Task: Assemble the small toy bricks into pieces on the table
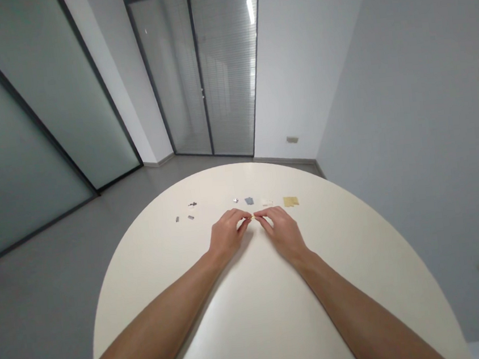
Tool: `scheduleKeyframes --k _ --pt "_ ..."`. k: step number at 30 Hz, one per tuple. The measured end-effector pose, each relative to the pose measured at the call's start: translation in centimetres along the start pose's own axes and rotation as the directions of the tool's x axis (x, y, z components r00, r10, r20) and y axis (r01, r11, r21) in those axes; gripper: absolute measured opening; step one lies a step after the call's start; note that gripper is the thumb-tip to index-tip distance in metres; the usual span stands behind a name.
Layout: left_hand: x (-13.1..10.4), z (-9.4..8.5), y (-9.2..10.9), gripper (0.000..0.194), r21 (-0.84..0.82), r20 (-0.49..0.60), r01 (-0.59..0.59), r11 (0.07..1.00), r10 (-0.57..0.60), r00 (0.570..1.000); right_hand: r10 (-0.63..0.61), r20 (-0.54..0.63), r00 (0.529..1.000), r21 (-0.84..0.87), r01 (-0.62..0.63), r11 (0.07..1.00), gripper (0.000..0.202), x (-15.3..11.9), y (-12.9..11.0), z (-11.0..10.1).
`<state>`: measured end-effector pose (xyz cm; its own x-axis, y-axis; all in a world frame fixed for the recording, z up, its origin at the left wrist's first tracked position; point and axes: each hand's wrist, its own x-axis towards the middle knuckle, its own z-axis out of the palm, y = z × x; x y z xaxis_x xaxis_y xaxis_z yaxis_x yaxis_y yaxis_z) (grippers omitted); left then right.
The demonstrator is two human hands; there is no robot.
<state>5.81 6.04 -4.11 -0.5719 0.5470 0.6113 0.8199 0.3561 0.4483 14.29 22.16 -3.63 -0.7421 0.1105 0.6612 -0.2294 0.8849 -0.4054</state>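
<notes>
Where the two hands meet, above the middle of the round table (359, 258), a very small pale yellow piece (252, 217) is held between the fingertips. It is too small to say what it is or what shape it has. The left hand (227, 235) pinches it from the left side, with the thumb and the first finger pressed together on it and the other fingers curled under. The right hand (282, 229) pinches it from the right side in the same way, so the fingertips of both hands nearly touch each other around the piece. Both hands are low over the table top; I cannot tell if they rest on it. Both forearms are bare and come from the near edge of the table.

Behind the hands, several small parts lie in a loose row on the white surface. Just behind the right hand there is a small white piece (266, 202), and further right a flat tan piece (291, 201). Behind the meeting point lie a small grey-blue piece (248, 201) and a tiny shiny piece (235, 201). Well to the left are three little dark grey parts (191, 216), a little apart from each other.

Beyond the table there is a grey floor, a glass door with blinds (211, 68), and frosted glass walls on the left.
</notes>
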Motion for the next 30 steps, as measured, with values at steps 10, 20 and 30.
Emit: scheduleKeyframes --k 10,20,30 --pt "0.09 0.06 -0.06 0.012 0.017 0.005 0.002 1.000 -0.002 1.000 0.001 0.008 1.000 -0.011 -0.001 1.000 0.019 0.05 -0.04 0.00" --pt "0.08 -0.01 0.04 0.017 0.041 0.034 0.029 0.999 -0.031 0.999 -0.018 0.000 1.000 0.011 0.018 1.000 0.017 0.06 -0.13 -0.03" --pt "0.03 0.02 0.02 0.019 0.010 0.042 0.040 0.999 -0.041 0.998 -0.033 -0.002 0.999 0.043 0.033 0.999 0.013 0.06 -0.23 -0.17"
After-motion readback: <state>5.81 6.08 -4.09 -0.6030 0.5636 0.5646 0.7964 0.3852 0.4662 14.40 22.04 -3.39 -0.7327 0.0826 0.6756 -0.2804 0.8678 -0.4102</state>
